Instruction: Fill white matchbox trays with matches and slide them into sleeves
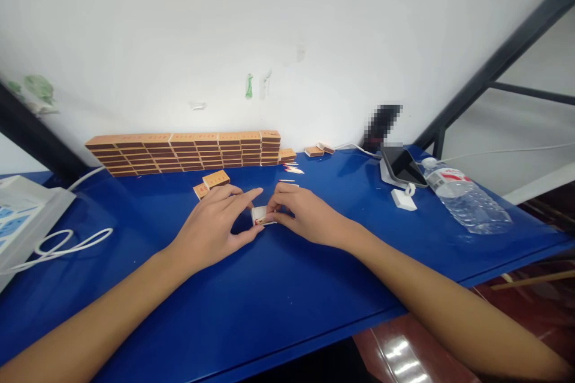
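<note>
A small white matchbox tray (pixel 259 213) lies on the blue table between my hands, with a few red-tipped matches (pixel 259 222) along its near side. My left hand (pixel 213 219) steadies the tray's left end between thumb and a bent finger, its index finger raised above. The fingers of my right hand (pixel 303 210) are pinched together at the tray's right part, on the matches; the fingertips partly hide them. Behind my left hand lie two matchboxes (pixel 216 179), one resting partly on the other. Loose matches (pixel 293 169) lie beyond my right hand.
A long stacked wall of matchboxes (pixel 188 152) stands against the white wall. More matchboxes (pixel 314 151) lie to its right. At the right are a phone (pixel 404 166), a white block-shaped object (pixel 403 199) and a plastic bottle (pixel 469 197). A white cable (pixel 74 245) and device (pixel 22 215) occupy the left.
</note>
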`<action>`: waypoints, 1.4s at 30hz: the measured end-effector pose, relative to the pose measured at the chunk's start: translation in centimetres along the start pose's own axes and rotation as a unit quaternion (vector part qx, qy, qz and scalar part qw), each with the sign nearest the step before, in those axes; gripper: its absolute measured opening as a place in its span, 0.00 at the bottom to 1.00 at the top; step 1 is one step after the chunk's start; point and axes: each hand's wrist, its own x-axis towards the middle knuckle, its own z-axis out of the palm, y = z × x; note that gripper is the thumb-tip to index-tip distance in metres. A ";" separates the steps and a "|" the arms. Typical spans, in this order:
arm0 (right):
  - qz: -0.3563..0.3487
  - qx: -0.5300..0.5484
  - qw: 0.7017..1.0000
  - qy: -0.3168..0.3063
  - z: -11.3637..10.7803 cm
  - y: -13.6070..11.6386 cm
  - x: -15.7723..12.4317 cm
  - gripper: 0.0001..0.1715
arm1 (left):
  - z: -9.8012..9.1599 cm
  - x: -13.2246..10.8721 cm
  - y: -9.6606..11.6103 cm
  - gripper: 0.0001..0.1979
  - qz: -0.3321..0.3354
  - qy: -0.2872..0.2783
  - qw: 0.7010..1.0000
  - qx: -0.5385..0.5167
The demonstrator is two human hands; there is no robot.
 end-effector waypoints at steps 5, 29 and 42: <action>0.007 0.008 1.000 -0.005 0.0 0.4 -0.2 0.06 | 0.1 -0.1 -0.1 0.29 -0.003 -0.004 1.000 -0.004; -0.029 0.064 0.998 -0.007 0.5 -0.5 0.0 0.07 | 0.2 -0.1 0.1 0.29 0.014 -0.004 1.000 -0.011; 0.043 -0.040 0.992 0.115 -3.2 5.5 -0.2 0.09 | 0.0 -0.1 -0.1 0.28 -0.018 -0.010 1.000 -0.022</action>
